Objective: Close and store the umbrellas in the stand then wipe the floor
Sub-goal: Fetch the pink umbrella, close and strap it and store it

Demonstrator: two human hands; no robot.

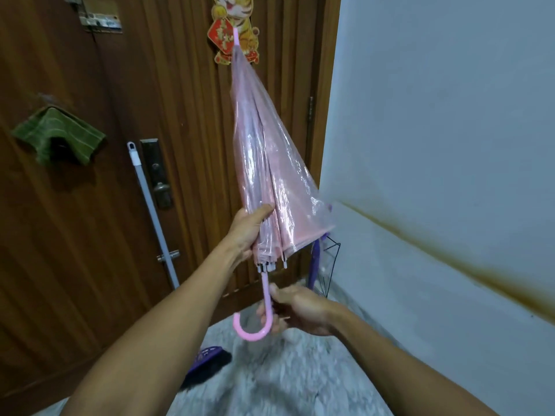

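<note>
A pink see-through umbrella (264, 151) is folded and points tip-up in front of the wooden door. My left hand (246, 232) grips the gathered canopy near its lower rim. My right hand (297, 310) holds the pink hooked handle (264, 313) below. Behind it, in the corner, a purple umbrella (315, 262) stands in a black wire stand (332, 265). A grey mop pole (153, 211) leans against the door at the left.
A green cloth (60, 136) hangs on the door. A tiger decoration (237, 28) is stuck high on the door. A grey shaggy rug (270, 370) covers the floor, with a purple and black brush (207, 367) at its left edge. A white wall (450, 145) stands right.
</note>
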